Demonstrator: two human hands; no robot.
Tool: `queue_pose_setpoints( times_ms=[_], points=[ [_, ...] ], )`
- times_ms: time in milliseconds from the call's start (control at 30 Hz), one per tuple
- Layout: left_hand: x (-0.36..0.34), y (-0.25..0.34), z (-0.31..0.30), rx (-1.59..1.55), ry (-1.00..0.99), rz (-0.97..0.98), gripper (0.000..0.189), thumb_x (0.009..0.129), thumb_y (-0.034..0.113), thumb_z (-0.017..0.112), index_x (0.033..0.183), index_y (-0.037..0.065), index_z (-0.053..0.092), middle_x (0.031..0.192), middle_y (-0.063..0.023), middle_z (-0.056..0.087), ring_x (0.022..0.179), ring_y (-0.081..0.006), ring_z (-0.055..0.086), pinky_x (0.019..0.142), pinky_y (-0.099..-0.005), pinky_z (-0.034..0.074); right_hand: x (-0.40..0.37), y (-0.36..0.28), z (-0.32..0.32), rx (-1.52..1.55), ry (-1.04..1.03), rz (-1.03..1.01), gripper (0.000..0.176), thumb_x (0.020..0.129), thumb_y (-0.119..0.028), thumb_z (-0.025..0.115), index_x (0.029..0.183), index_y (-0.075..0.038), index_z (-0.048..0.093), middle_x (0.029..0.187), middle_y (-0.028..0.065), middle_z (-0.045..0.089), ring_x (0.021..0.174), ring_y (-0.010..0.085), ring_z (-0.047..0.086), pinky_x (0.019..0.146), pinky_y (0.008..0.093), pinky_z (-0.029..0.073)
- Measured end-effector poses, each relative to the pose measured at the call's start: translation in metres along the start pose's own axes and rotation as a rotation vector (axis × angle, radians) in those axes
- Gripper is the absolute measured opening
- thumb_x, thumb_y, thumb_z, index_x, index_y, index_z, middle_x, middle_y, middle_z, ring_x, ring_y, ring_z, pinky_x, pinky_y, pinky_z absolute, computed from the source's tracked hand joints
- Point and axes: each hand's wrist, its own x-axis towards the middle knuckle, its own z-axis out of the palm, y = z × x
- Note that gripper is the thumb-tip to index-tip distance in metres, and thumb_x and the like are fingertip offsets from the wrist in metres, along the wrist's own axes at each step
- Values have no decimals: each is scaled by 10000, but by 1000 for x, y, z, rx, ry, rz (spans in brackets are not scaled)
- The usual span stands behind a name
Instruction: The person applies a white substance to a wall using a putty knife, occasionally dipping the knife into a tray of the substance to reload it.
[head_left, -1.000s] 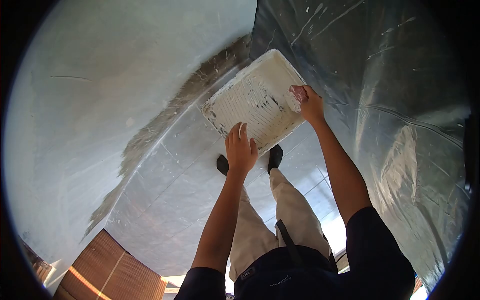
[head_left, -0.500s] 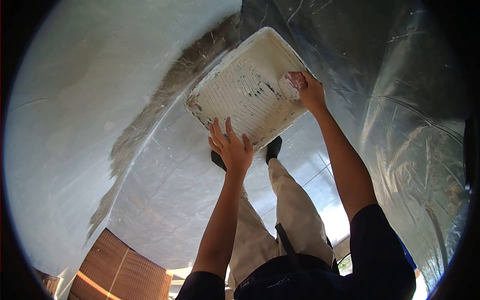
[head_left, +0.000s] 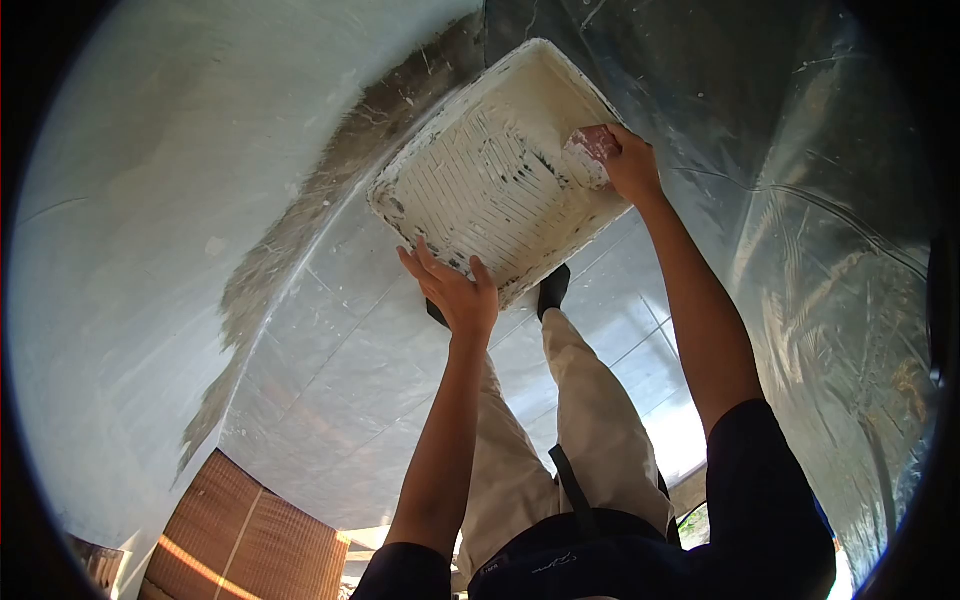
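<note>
I count two bare hands, one tray and one reddish piece before me, with two dark-covered feet below. The tray [head_left: 480, 200] sits in the upper middle of the frame, tilted so that one corner points up, and it hides part of the floor beneath. The right hand [head_left: 632, 168] is closed around the end of the reddish piece [head_left: 596, 146], at the tray's right side. The left hand [head_left: 462, 298] is open, fingers spread, at the tray's lower left edge; whether it bears any weight, I can't tell.

The tray is a shallow rectangle, coated in dried-looking cream and white, with rows of slanting ridges over much of its bed and dark flecks where the coat is thin. The reddish piece is blocky and crusted white on one side.

Underfoot, the floor [head_left: 340, 370] is grey and shiny, crossed by straight lines, with a bright glare at the lower right. A pale, smooth wall [head_left: 150, 200] fills the left, bordered by a ragged brown-grey band [head_left: 330, 170] along its foot. Dark, wrinkled, glossy sheeting [head_left: 790, 260] covers the right, and a ribbed brown panel [head_left: 245, 530] stands at the lower left.
</note>
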Motion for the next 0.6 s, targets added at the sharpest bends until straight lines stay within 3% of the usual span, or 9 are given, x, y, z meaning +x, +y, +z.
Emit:
queue_pose_setpoints(
  times_ms=[300, 400, 600],
  points=[
    [0, 3, 2, -64, -27, -73, 858, 851, 111, 598, 1491, -18, 41, 1502, -393, -32, 1396, -560, 144, 1117, -593, 212, 7, 11, 4, -9, -80, -28, 357, 904, -93, 579, 1257, -47, 602, 1127, 176, 683, 1023, 291, 672, 890, 350, 506],
    [-1, 1, 4, -67, -25, -61, 857, 853, 116, 601, 1489, -22, 44, 1499, -398, -14, 1403, -562, 123, 1122, -594, 204, 3, 12, 4, 37, -92, -15, 354, 869, -87, 564, 1213, -121, 640, 1143, 180, 670, 1054, 353, 640, 891, 400, 503],
    [-2, 0, 5, -105, -26, -49, 842, 857, 106, 592, 1485, -36, 50, 1496, -396, 38, 1416, -549, 93, 1142, -587, 164, -8, 12, 4, 65, -130, -12, 356, 891, -91, 594, 1247, -81, 618, 1156, 162, 676, 1061, 311, 651, 907, 373, 494]
  ],
)
